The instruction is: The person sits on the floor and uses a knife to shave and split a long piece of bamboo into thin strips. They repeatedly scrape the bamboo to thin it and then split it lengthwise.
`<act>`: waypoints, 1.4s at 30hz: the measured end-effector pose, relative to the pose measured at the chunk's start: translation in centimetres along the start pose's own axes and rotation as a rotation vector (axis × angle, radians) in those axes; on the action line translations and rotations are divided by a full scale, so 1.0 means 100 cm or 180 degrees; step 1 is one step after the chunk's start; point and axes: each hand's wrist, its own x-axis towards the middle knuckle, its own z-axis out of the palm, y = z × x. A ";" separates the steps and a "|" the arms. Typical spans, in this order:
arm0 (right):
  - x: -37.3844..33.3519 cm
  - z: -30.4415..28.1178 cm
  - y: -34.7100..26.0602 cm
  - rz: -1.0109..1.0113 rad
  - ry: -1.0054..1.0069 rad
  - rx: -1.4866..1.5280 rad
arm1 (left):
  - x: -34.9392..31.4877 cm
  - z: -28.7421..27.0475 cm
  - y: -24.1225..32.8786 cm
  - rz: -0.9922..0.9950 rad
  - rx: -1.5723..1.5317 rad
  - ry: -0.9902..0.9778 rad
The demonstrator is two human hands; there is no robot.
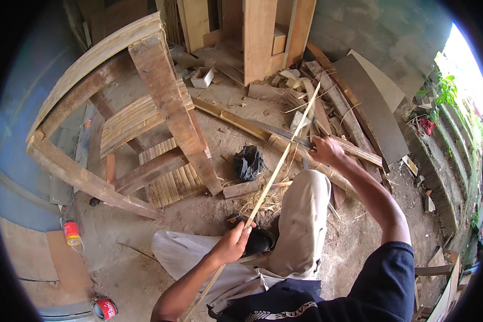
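A long, thin bamboo strip (271, 180) runs from beside my left forearm up toward the scrap pile. My left hand (232, 244) is closed around its lower part, above my bent leg. My right hand (327, 151) grips a long-bladed knife by its handle, which is mostly hidden in the fist. The dark knife blade (278, 132) points left and crosses the strip; whether it is cutting into it I cannot tell. Beneath lies a thicker bamboo pole (327, 170), past my raised knee. Pale shavings (263, 202) are heaped on the ground near my black shoe (258, 240).
At the left stands a wooden frame (161, 91) with bamboo slats. A black plastic bag (248, 163) lies near its foot. Wood offcuts (300, 88) and boards (373, 107) pile up ahead and right. Two red cans (71, 234) sit at the left; concrete steps (440, 161) rise at the right.
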 end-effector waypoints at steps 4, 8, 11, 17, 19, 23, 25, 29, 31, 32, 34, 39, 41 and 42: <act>-0.016 0.008 -0.024 -0.0423 -0.0215 -0.0136 | 0.038 0.005 0.008 0.0281 0.0043 0.0189; 0.013 -0.016 -0.006 -0.0307 -0.0484 -0.0988 | 0.047 -0.004 0.032 0.0426 -0.0099 0.0130; 0.029 -0.032 0.013 0.0653 0.0624 -0.0430 | 0.032 -0.010 0.039 0.0202 0.0376 -0.0061; 0.003 0.012 -0.019 -0.0322 -0.1545 -0.0119 | 0.036 -0.008 0.026 0.0174 0.0233 0.0066; 0.005 0.022 -0.010 -0.0660 -0.0904 -0.1250 | 0.027 -0.010 0.024 -0.0126 -0.0007 -0.0172; 0.028 0.017 0.044 0.1103 -0.0078 0.0143 | -0.012 -0.013 0.021 -0.0094 -0.0381 -0.0565; 0.024 0.024 0.047 0.0721 -0.0176 0.0050 | -0.012 -0.012 0.016 -0.0381 -0.0173 -0.0555; 0.001 0.029 0.028 -0.0082 -0.0781 0.0019 | -0.001 -0.007 0.012 -0.0321 -0.0275 -0.0413; -0.002 0.017 0.032 -0.0231 -0.0942 -0.0542 | 0.000 -0.007 0.014 -0.0153 -0.0449 -0.0470; 0.002 0.007 0.042 0.0547 -0.0448 -0.0228 | -0.005 -0.010 0.016 -0.0383 -0.0445 -0.0555; 0.007 -0.008 0.067 0.1392 -0.0112 0.0197 | -0.015 -0.016 0.018 -0.0299 -0.0046 -0.0623; 0.007 0.020 0.078 0.1020 -0.0336 0.0530 | -0.008 -0.025 0.013 -0.0366 0.0119 -0.0533; 0.006 0.034 0.083 0.0268 -0.0539 -0.0034 | -0.006 -0.026 0.010 -0.0326 0.0045 -0.0568; 0.006 0.036 0.092 0.0822 -0.0287 -0.0011 | -0.011 -0.028 0.009 -0.0379 0.0052 -0.0619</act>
